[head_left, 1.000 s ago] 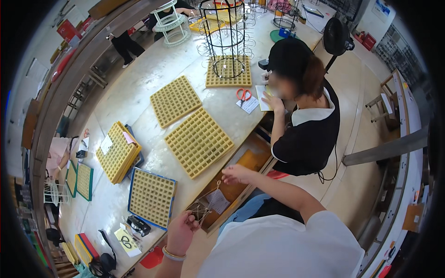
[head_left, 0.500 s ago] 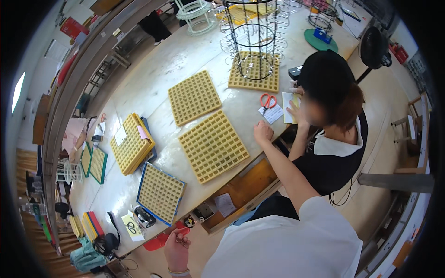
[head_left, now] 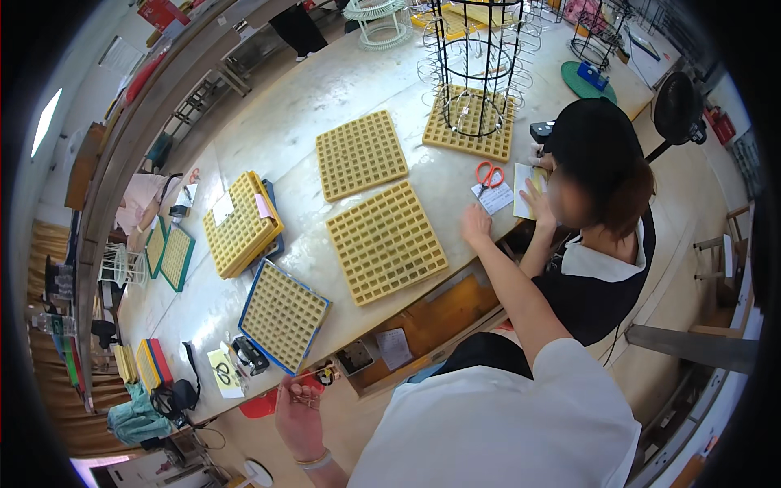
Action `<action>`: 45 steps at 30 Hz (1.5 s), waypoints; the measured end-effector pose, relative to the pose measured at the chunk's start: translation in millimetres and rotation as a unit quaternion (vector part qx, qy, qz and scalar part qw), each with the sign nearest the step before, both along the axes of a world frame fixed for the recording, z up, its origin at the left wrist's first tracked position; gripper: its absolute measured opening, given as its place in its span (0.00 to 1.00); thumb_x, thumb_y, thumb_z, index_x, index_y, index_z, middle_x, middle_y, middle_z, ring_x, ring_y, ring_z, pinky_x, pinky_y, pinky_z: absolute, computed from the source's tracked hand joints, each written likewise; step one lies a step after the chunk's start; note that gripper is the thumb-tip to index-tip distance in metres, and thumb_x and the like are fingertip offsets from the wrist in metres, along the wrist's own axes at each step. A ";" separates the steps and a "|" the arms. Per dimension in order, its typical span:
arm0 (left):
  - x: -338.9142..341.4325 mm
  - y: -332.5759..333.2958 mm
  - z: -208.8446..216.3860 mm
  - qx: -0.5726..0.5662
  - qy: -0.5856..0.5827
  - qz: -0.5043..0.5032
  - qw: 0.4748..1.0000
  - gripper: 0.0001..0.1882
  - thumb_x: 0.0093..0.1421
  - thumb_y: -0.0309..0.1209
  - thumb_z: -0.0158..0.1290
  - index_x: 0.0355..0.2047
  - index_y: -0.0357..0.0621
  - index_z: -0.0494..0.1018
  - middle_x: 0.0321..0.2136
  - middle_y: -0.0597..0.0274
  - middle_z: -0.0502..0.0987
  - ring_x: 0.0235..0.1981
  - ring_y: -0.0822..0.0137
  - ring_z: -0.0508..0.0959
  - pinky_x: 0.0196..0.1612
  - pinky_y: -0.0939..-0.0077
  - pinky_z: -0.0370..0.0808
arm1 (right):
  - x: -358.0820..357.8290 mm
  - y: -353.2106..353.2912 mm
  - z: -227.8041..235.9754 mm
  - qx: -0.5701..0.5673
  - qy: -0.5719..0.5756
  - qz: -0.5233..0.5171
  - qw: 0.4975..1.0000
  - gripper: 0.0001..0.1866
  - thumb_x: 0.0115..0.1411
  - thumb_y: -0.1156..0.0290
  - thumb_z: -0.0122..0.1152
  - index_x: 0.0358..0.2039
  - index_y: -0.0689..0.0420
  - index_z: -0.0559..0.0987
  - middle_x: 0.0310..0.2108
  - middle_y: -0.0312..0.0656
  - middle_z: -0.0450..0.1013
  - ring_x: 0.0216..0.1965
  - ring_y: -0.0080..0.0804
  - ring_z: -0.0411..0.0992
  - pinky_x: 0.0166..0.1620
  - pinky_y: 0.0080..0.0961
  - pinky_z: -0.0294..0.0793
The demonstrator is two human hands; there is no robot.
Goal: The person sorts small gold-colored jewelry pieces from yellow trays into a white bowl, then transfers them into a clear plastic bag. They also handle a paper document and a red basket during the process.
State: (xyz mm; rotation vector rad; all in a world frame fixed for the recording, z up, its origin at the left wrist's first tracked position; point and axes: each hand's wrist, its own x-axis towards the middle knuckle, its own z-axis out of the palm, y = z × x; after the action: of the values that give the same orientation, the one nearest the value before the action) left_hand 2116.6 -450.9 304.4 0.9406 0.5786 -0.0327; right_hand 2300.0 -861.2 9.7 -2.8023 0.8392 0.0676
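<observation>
My left hand [head_left: 299, 419] is raised off the table's front edge with curled fingers; small thin pieces seem to show among them, too fine to name. Close by lies a blue-edged grid tray [head_left: 285, 315]. My right hand [head_left: 477, 224] rests on the tabletop with its fingers drawn together, at the near-left corner of a paper slip [head_left: 498, 198]. Whatever it may hold is hidden. Red-handled scissors [head_left: 490, 176] lie on that slip. Left of my right hand are two yellow grid trays, a nearer one [head_left: 387, 244] and a farther one [head_left: 361, 154].
Seated at my right, a co-worker [head_left: 598, 163] has a hand on a pale booklet [head_left: 523, 192]. A black wire rack [head_left: 480, 69] stands on another yellow tray. Stacked trays [head_left: 242, 232] sit left. Below the table edge, a wooden drawer [head_left: 439, 321] is open.
The view has shifted, so the table appears moved slightly right and up. My left hand has come up nearer the blue-edged tray. My right hand stays by the paper slip.
</observation>
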 end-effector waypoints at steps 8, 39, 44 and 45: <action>-4.6 21.3 5.3 -0.066 -0.118 -0.104 0.985 0.19 0.63 0.34 0.38 0.50 0.36 0.62 0.38 0.57 0.70 0.41 0.62 0.71 0.50 0.65 0.68 | -14.6 23.9 13.6 0.264 -0.230 0.016 0.937 0.12 0.55 0.67 0.50 0.33 0.63 0.70 0.31 0.55 0.71 0.37 0.52 0.69 0.40 0.41 0.69; 47.6 -19.5 70.0 -0.056 -0.232 -0.348 0.906 0.32 0.63 0.51 0.28 0.60 0.40 0.50 0.62 0.54 0.48 0.61 0.53 0.53 0.56 0.51 0.60 | -112.2 181.6 342.0 0.330 -0.322 0.498 0.734 0.06 0.47 0.76 0.59 0.29 0.57 0.75 0.23 0.38 0.69 0.23 0.33 0.70 0.26 0.26 0.70; 53.8 -13.7 79.3 -0.033 -0.254 -0.403 0.879 0.31 0.64 0.51 0.27 0.60 0.43 0.51 0.63 0.57 0.44 0.62 0.54 0.51 0.54 0.53 0.63 | -105.1 189.2 354.9 0.280 -0.351 0.528 0.721 0.06 0.48 0.75 0.58 0.29 0.56 0.75 0.25 0.37 0.68 0.27 0.34 0.70 0.29 0.28 0.70; 54.8 -13.3 82.2 -0.021 -0.256 -0.412 0.874 0.31 0.64 0.51 0.27 0.60 0.43 0.50 0.63 0.57 0.44 0.62 0.54 0.51 0.54 0.54 0.64 | -104.3 189.7 357.8 0.278 -0.349 0.534 0.718 0.06 0.48 0.75 0.58 0.29 0.56 0.75 0.25 0.37 0.68 0.27 0.33 0.70 0.29 0.28 0.70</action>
State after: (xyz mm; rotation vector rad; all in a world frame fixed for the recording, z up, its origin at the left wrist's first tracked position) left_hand 2171.5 -464.2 386.6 1.0434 -0.3452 -0.5459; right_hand 2195.7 -671.5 367.5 -2.0316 -0.8679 -0.4457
